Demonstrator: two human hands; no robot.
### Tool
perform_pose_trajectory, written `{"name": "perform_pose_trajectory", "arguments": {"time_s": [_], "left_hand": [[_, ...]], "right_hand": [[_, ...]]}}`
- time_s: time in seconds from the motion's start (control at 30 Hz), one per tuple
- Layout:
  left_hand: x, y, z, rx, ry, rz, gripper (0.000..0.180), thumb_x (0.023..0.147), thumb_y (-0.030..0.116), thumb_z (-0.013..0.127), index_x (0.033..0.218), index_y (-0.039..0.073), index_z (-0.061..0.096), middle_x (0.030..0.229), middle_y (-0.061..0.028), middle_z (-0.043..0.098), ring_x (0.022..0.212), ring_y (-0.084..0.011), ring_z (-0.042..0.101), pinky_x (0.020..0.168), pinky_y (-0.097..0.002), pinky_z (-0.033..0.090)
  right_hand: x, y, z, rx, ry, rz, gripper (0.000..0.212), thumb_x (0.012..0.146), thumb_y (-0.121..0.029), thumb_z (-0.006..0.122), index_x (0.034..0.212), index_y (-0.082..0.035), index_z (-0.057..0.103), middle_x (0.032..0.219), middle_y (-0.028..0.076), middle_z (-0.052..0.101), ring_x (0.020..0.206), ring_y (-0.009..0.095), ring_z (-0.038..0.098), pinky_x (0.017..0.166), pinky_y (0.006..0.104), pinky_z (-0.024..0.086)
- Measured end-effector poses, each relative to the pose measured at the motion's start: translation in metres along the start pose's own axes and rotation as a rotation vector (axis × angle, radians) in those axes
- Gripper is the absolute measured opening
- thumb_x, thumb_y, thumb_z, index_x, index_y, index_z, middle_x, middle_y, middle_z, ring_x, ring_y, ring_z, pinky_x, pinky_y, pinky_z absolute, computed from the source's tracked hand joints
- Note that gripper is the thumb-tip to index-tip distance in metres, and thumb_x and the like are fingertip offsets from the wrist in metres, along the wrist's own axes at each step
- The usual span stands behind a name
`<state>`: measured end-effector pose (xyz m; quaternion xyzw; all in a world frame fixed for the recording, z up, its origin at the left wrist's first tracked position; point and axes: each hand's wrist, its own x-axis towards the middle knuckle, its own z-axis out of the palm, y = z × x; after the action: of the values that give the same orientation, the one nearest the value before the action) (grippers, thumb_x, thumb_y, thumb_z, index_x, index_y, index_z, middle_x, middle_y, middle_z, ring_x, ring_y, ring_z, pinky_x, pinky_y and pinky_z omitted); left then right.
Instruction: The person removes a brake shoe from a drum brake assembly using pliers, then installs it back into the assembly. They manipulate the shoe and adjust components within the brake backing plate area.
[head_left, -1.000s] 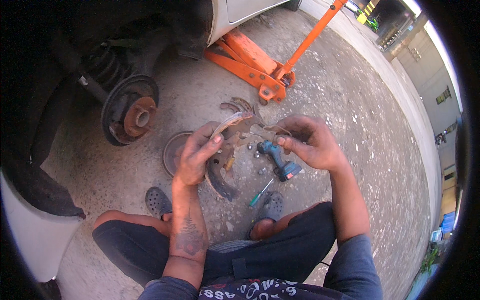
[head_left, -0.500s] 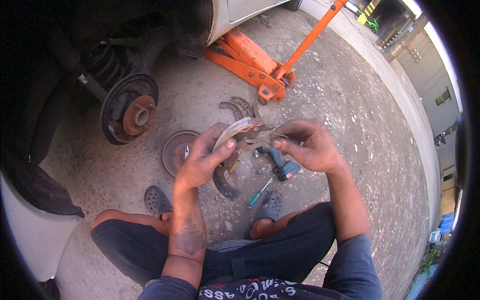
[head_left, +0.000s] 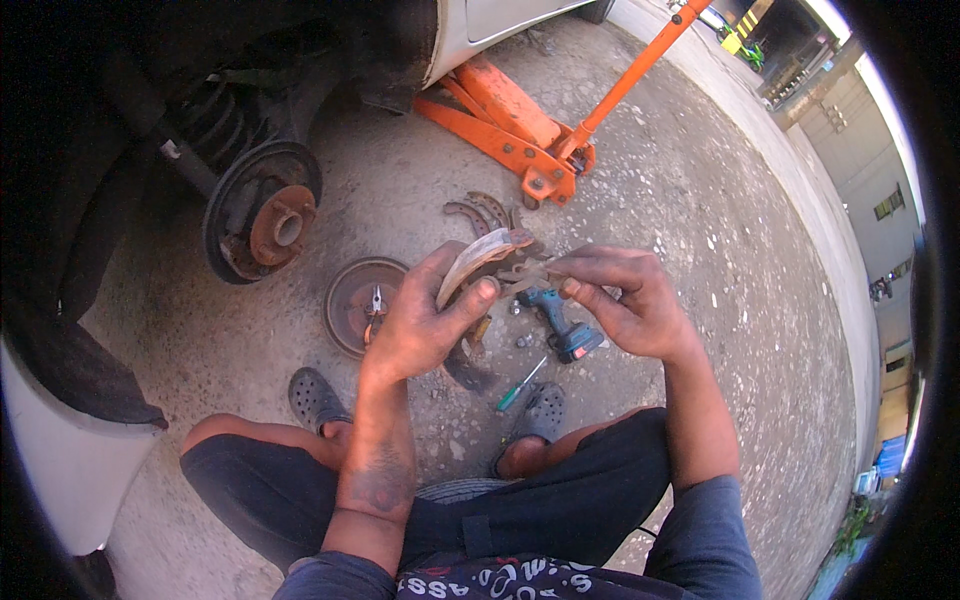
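My left hand (head_left: 412, 325) is closed round a curved brake shoe (head_left: 472, 262), its worn pale outer face turned up. Just right of the shoe's end, the thumb and fingers of my right hand (head_left: 632, 300) pinch a thin metal part (head_left: 535, 268), perhaps a spring or lever; its shape is blurred and partly hidden by the fingers. Both hands are raised over the ground between my feet. Under them lie a blue cordless drill (head_left: 560, 328) and a green-handled screwdriver (head_left: 520, 385). More brake shoes (head_left: 485, 208) rest beyond my hands.
A round brake drum (head_left: 340, 310) lies to the left with orange-handled pliers (head_left: 376, 312) in it. Farther left is the car's exposed wheel hub (head_left: 277, 232). An orange floor jack (head_left: 510, 130) reaches under the car body (head_left: 495, 22), its handle slanting up right.
My right hand has shifted slightly right and down, while the left has tilted the brake shoe a little. The pliers in the drum show more fully.
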<state>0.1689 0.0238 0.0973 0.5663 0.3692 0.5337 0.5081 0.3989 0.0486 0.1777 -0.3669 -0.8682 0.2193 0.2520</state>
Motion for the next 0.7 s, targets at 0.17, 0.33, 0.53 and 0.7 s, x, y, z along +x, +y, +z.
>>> {"name": "perform_pose_trajectory", "arguments": {"time_s": [0.17, 0.33, 0.53, 0.7], "left_hand": [[0.003, -0.004, 0.005, -0.054, 0.078, -0.019, 0.039, 0.091, 0.034, 0.065, 0.107, -0.001, 0.062, 0.082, -0.0012, 0.060, 0.074, -0.0079, 0.053, 0.063, -0.0254, 0.045], [0.006, -0.004, 0.016, -0.110, 0.096, -0.068, 0.035, 0.089, 0.028, 0.067, 0.106, -0.002, 0.062, 0.084, -0.0051, 0.064, 0.076, -0.0115, 0.058, 0.065, -0.0284, 0.048], [-0.015, 0.006, 0.089, 0.100, 0.298, 0.155, 0.049, 0.087, 0.020, 0.065, 0.126, -0.005, 0.047, 0.115, -0.0214, 0.059, 0.100, -0.0306, 0.061, 0.082, -0.0391, 0.051], [-0.035, 0.018, 0.122, 0.479, 0.390, 0.282, 0.069, 0.080, 0.020, 0.066, 0.136, -0.007, 0.037, 0.144, -0.0305, 0.034, 0.112, -0.0382, 0.055, 0.083, -0.0380, 0.054]], "right_hand": [[-0.002, 0.007, 0.002, -0.031, 0.027, 0.032, 0.020, 0.083, -0.010, 0.067, 0.102, -0.005, 0.071, 0.092, 0.016, 0.068, 0.085, 0.033, 0.065, 0.078, 0.0382, 0.050], [0.000, 0.028, 0.006, 0.055, 0.037, 0.036, 0.019, 0.085, -0.009, 0.065, 0.103, -0.004, 0.070, 0.094, 0.015, 0.068, 0.089, 0.028, 0.066, 0.081, 0.0366, 0.050], [0.006, 0.052, 0.014, 0.223, 0.133, 0.064, 0.021, 0.089, -0.009, 0.061, 0.108, -0.005, 0.069, 0.114, 0.013, 0.064, 0.113, 0.024, 0.057, 0.096, 0.0354, 0.043], [0.003, 0.057, 0.022, 0.491, 0.063, 0.088, 0.024, 0.089, -0.016, 0.063, 0.109, -0.003, 0.068, 0.127, 0.017, 0.059, 0.123, 0.025, 0.050, 0.105, 0.0383, 0.037]]}}
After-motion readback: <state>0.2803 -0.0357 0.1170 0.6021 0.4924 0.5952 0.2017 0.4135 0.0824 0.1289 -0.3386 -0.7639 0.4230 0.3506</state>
